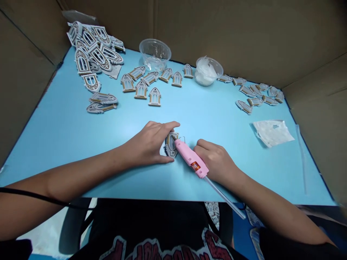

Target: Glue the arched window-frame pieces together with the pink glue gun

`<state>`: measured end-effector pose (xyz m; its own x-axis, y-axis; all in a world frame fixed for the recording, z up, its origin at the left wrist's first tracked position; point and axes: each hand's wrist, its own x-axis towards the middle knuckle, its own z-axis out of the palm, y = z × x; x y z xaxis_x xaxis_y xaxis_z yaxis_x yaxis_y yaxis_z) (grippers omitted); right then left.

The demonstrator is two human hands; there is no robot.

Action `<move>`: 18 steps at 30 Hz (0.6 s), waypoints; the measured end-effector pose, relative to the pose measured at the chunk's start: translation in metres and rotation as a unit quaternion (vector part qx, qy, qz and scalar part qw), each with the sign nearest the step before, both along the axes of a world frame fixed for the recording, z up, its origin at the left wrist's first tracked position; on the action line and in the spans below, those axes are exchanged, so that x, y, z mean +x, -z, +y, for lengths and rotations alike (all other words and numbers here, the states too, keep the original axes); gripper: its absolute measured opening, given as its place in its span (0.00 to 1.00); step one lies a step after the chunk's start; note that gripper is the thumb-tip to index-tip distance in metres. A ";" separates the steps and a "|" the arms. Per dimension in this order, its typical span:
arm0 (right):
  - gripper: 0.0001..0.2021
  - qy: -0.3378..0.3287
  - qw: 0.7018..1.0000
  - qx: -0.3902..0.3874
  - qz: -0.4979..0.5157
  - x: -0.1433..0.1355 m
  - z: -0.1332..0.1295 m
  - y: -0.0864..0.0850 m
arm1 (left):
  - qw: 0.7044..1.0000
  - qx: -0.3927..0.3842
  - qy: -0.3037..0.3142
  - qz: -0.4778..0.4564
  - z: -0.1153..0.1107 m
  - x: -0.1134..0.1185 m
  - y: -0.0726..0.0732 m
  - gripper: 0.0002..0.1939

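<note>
A pink hot glue gun [189,157] is gripped in my right hand [217,160], with a clear glue stick [225,196] sticking out of its back end. Its nozzle points at a small arched window ornament [171,145] on the table; whether the tip touches it I cannot tell. My left hand [153,144] steadies this ornament, thumb at the near end and fingers at the far end. Just beyond my hands stands a group of white and gold arched window pieces [154,96].
At the back left is a heap of larger arched frames [92,50], with two stacked pieces [102,103] nearer. Two clear tubs [155,54] stand at the back, one holding white material [206,72]. More pieces [255,101], a plastic bag [272,133] and a glue stick [301,159] lie right.
</note>
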<state>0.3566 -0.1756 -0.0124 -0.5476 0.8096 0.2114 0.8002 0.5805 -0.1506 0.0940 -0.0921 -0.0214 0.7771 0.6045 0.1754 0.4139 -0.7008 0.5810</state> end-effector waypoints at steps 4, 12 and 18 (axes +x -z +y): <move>0.13 0.005 1.000 -0.013 -0.010 0.001 -0.001 -0.001 | 1.000 -0.003 -0.001 -0.002 0.001 0.000 0.001 0.46; 0.14 0.001 1.000 0.004 -0.004 -0.001 0.000 -0.002 | 1.000 0.008 0.001 -0.015 0.005 0.003 0.012 0.47; 0.13 0.012 1.000 -0.020 -0.015 0.002 0.000 -0.003 | 0.999 0.026 -0.001 -0.025 0.004 0.002 0.012 0.47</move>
<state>0.3583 -0.1753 -0.0099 -0.5341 0.8300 0.1611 0.8182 0.5554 -0.1487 0.0962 -0.0876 -0.0336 0.7656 0.5948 0.2451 0.3864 -0.7298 0.5640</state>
